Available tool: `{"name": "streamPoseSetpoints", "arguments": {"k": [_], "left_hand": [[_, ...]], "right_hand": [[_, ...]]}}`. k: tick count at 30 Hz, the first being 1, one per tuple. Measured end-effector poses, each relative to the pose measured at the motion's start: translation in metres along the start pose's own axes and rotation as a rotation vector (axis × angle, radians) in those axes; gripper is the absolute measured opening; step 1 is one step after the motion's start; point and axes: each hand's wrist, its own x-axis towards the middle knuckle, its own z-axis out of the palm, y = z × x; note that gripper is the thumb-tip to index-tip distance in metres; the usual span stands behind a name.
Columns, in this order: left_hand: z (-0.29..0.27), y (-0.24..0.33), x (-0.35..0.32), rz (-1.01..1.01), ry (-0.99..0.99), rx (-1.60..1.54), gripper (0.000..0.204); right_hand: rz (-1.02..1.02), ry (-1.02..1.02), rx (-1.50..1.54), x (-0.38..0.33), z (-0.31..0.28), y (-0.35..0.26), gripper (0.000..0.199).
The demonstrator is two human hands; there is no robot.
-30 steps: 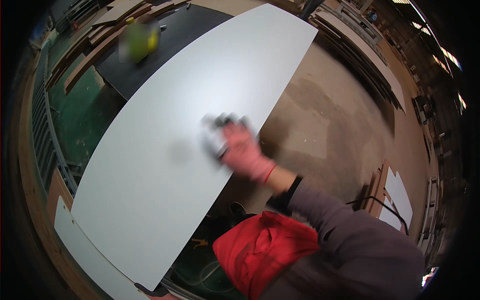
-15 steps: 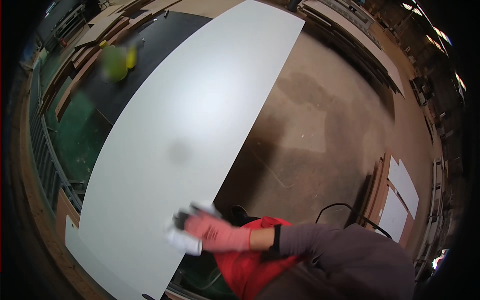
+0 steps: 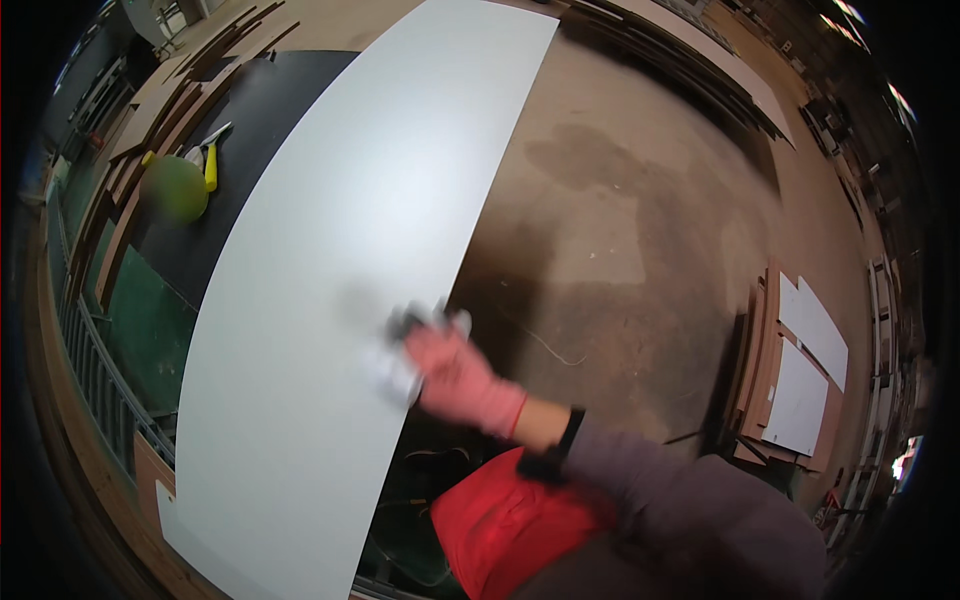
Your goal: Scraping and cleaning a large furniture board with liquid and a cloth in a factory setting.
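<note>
My right hand (image 3: 455, 375), in a pink work glove with dark fingertips, is over the right edge of a long white panel (image 3: 290, 400). A white cloth (image 3: 396, 378) is bunched under its fingers, pressed against the surface. Motion smears the fingertips, but the hand is closed over the cloth. The panel runs from near my body to the far end, its face smooth and glossy. My left hand is outside the picture.
Left of the panel, a black board (image 3: 290, 95) bears a yellow-green rounded container (image 3: 178, 190) and a yellow-handled tool (image 3: 211, 168). Brown strips (image 3: 160, 150) lie beyond. Stacked boards (image 3: 798, 395) stand at right; more panels (image 3: 690, 60) lie far right. Red fabric (image 3: 500, 525) covers my front.
My right hand has moved away from me along the panel's right edge, carrying the cloth. The view has shifted slightly, and the yellow-handled tool shows more clearly.
</note>
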Motion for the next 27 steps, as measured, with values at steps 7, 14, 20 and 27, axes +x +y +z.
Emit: {"name": "streamPoseSetpoints", "arguments": {"k": [7, 14, 20, 27], "left_hand": [[0.006, -0.008, 0.011, -0.291, 0.002, -0.3, 0.069], [-0.01, -0.008, 0.004, 0.552, -0.103, 1.104, 0.08], [0.003, -0.016, 0.007, 0.427, -0.03, 0.526, 0.096], [-0.027, -0.031, 0.013, 0.322, 0.023, 0.451, 0.097]], "right_hand": [[0.403, 0.349, -0.062, 0.06, -0.005, 0.145, 0.046], [0.034, -0.065, 0.373, -0.027, -0.039, -0.005, 0.041], [0.077, -0.158, 0.328, -0.047, -0.034, -0.029, 0.047], [0.308, -0.129, 0.095, 0.01, -0.031, 0.051, 0.054]]}}
